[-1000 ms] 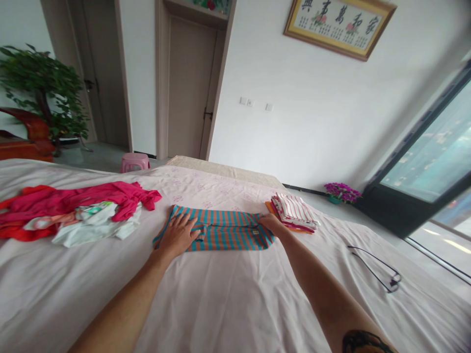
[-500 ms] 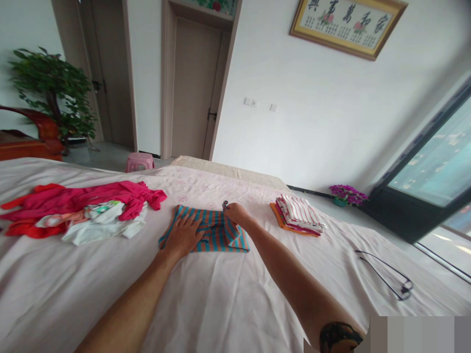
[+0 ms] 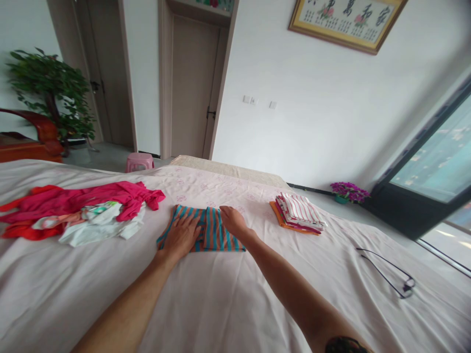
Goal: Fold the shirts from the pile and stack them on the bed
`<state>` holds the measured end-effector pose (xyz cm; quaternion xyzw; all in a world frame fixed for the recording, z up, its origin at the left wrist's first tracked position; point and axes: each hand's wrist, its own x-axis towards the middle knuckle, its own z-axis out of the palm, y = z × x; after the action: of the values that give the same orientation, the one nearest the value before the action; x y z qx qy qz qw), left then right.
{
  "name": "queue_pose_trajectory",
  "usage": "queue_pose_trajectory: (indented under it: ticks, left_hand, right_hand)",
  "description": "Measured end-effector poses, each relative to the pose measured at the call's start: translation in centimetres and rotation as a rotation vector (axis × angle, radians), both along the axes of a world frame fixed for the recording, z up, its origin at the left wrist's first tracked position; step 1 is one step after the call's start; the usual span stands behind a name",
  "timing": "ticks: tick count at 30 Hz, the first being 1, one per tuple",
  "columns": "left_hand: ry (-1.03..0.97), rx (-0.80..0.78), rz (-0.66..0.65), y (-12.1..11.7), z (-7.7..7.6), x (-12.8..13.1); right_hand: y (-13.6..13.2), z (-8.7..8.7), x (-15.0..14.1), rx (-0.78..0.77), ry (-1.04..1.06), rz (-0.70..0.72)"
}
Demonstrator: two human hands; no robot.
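A teal and orange-brown striped shirt (image 3: pixel 217 235) lies folded into a flat rectangle on the bed sheet. Across its left part rests my left hand (image 3: pixel 182 235), palm down with the fingers stretched out. My right hand (image 3: pixel 234 221) is at the shirt's far right edge, fingers bent together on the cloth; the fingertips are partly hidden. Between the hands, a folded-over flap lies smooth with a straight left edge.
Left of the shirt is a loose heap of pink, red and white clothes (image 3: pixel 110 196). To the right sit a stack of folded clothes (image 3: pixel 300 213) and a pair of glasses (image 3: pixel 406 284) on the pale sheet (image 3: pixel 206 304). A pink stool (image 3: pixel 139 162) stands beyond the bed.
The lifted part of the shirt that my right hand gripped now lies flat, folded over toward the left. My left hand has stayed in place on the cloth.
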<state>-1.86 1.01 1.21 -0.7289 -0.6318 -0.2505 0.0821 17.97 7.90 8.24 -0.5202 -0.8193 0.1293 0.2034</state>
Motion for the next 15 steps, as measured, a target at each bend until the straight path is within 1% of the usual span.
queue_pose_trajectory:
  ticks: [1, 3, 6, 8, 10, 11, 12, 14, 15]
  left_hand:
    - [-0.012, 0.033, -0.002, 0.0, 0.1, 0.1]
    - [-0.025, 0.093, -0.019, 0.0, 0.5, 0.5]
    - [-0.021, 0.095, -0.102, -0.2, 0.7, 1.4]
    - [-0.001, 0.027, -0.157, -0.5, 0.7, 2.0]
    - [0.019, -0.055, -0.170, -0.8, 0.5, 2.4]
    - [0.027, -0.088, -0.167, -0.9, 0.5, 2.5]
    - [0.032, -0.112, -0.162, -1.0, 0.5, 2.5]
    - [0.034, -0.134, -0.159, -1.0, 0.5, 2.5]
    - [0.031, -0.137, -0.158, -1.0, 0.6, 2.4]
  right_hand:
    - [-0.5, -0.7, 0.1, 0.080, -0.069, 0.066]
    - [-1.5, -2.4, -0.1, 0.165, -0.175, 0.176]
    - [-2.4, -4.7, -0.5, 0.156, -0.229, 0.226]
    - [-2.2, -5.1, -0.5, 0.110, -0.193, 0.259]
    - [-1.6, -4.7, 0.1, 0.067, -0.133, 0.310]
    - [-1.2, -4.2, 0.6, 0.056, -0.095, 0.297]
    - [-0.7, -3.7, 1.3, 0.056, -0.052, 0.237]
    - [0.2, -2.7, 2.9, 0.058, 0.034, 0.009]
    - [0.6, -2.3, 3.7, 0.021, 0.082, -0.119]
